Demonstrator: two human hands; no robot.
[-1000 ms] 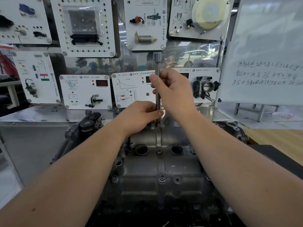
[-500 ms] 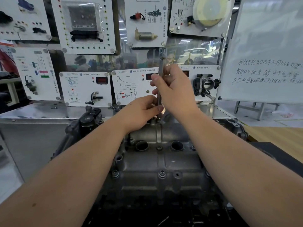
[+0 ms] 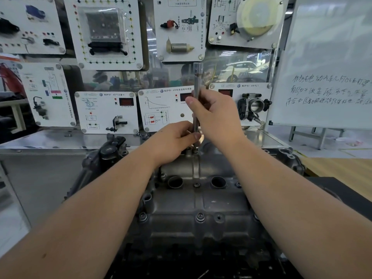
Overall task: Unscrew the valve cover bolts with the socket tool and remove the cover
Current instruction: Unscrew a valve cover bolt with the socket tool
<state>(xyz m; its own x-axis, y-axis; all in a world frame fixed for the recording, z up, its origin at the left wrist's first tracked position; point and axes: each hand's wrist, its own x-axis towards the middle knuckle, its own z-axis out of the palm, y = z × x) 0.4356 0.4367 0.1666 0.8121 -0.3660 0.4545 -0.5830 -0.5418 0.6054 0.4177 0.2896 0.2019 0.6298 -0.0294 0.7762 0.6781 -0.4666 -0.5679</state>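
A grey cast-metal valve cover lies in front of me on the engine, with two round plug holes and several bolts, one bolt near its front middle. A long chrome socket tool stands upright over the cover's far edge, its tip at a bolt there. My right hand grips the shaft around its middle. My left hand pinches the shaft's lower end just above the cover. The bolt under the tip is hidden by my fingers.
White training panels with sensors and a throttle body line the wall behind the engine. A whiteboard with handwriting stands at the right. A black engine bracket sits at the cover's left. A wooden surface lies right.
The view has shifted slightly, and the tool with both hands sits a little higher in it. My right hand's fingers have shifted round the shaft; my left hand stays at its lower end.
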